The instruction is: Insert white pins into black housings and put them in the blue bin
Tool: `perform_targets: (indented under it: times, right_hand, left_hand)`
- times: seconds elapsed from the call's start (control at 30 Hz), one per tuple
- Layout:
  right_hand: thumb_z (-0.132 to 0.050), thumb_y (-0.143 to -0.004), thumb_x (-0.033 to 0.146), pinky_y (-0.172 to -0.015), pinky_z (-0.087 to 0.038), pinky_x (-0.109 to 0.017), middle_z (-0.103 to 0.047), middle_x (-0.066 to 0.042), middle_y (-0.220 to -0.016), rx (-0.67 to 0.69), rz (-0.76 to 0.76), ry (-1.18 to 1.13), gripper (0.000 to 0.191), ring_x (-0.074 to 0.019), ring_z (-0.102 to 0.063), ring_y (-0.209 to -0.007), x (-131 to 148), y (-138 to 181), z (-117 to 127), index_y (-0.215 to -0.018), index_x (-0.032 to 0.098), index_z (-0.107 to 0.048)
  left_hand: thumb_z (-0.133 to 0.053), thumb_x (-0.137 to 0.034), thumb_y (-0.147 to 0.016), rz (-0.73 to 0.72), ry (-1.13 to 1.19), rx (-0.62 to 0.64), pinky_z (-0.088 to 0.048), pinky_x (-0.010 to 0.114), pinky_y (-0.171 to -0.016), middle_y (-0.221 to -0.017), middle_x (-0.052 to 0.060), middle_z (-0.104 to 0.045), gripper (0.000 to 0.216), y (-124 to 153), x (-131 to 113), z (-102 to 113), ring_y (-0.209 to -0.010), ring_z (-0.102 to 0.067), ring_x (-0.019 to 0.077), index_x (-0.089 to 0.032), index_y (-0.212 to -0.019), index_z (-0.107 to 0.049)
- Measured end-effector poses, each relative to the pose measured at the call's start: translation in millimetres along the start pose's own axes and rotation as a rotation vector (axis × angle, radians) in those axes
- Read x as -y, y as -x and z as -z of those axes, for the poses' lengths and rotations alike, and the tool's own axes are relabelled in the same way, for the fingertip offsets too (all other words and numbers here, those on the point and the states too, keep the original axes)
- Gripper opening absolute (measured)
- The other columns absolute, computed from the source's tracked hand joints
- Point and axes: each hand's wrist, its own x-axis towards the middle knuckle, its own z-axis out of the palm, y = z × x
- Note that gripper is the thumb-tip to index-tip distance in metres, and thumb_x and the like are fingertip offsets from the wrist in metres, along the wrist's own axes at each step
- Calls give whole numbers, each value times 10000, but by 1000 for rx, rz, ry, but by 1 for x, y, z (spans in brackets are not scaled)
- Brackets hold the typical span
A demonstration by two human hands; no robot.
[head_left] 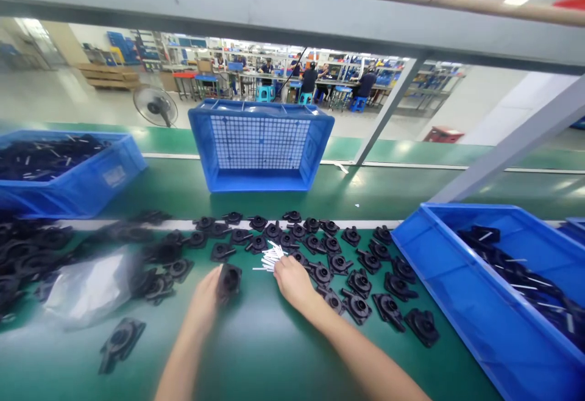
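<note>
My left hand [206,294] is closed around a black plastic housing [229,281], held up off the green table with its round opening in view. To its right, my right hand [292,278] reaches into a small pile of thin white pins [270,256]. Its fingers are bent together at the pile's edge, and whatever they pinch is hidden. More black housings of the same kind, each with a square base and a side spout, lie around the pile and to the right. One single housing [121,339] rests on the table at the lower left.
A blue crate [457,279] at the right and another blue crate [109,172] at the left hold black parts with white pins. An upright blue crate [262,180] stands at the back. A clear plastic bag [91,288] lies on the left. Metal posts rise beyond.
</note>
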Motion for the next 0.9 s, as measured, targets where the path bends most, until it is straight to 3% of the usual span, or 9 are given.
perform_targets:
  times: [0.17, 0.27, 0.37, 0.47, 0.6, 0.7, 0.9]
  right_hand:
    - [-506, -855, 147, -731, -435, -330, -604, -92, -914, -17, -19, 2, 123, -230, -528, -853, 3, 1, -3, -891, 129, -622]
    - [-479, -847, 103, -745, -440, -344, -595, -103, -943, -36, -30, -6, 156, -239, -524, -882, 3, 0, -4, -922, 127, -613]
    - [-477, -818, 73, -734, -449, -357, -592, -120, -931, -37, -37, -20, 171, -251, -528, -875, 4, -2, -8, -918, 110, -611]
    - [-490, -778, 57, -714, -458, -362, -595, -131, -891, -31, -36, -38, 168, -261, -536, -857, 4, -4, -13, -886, 93, -613]
    - [-468, -744, 21, -701, -458, -367, -594, -142, -895, -47, -44, -56, 206, -269, -532, -858, 8, -2, -15, -891, 82, -599]
    - [-451, -785, 50, -724, -449, -351, -587, -111, -894, -88, -50, -97, 173, -240, -523, -835, 11, 5, -11, -897, 113, -568]
    - [-425, -858, 111, -777, -433, -296, -582, -37, -913, -354, -64, -634, 175, -181, -518, -868, 14, 29, 4, -967, 194, -533]
  left_hand:
    - [-679, -292, -655, 228, 422, 187, -268, 187, -392, -502, -36, -393, 221, 4, 22, -17, -421, -326, 64, -166, -609, -504]
    - [-613, -241, -716, 272, 433, 238, -246, 184, -371, -474, -47, -279, 260, 5, 30, -24, -389, -248, 56, -176, -550, -425]
    - [-580, -248, -742, 304, 420, 262, -252, 192, -358, -470, -49, -220, 217, 7, 31, -27, -379, -227, 69, -189, -576, -452]
    - [-595, -300, -719, 316, 390, 277, -293, 225, -359, -480, -24, -285, 150, 8, 26, -28, -399, -284, 96, -208, -629, -520]
    - [-629, -429, -666, 272, 294, 232, -386, 295, -418, -582, 29, -476, 207, 8, 19, -30, -496, -430, 157, -239, -630, -553]
    - [-625, -520, -653, 245, 286, 231, -419, 325, -455, -645, 33, -538, 263, 9, 20, -32, -522, -471, 174, -261, -669, -585]
    - [-571, -642, -664, 265, 267, 300, -372, 312, -415, -552, 19, -493, 418, 13, 24, -43, -412, -408, 143, -229, -603, -549]
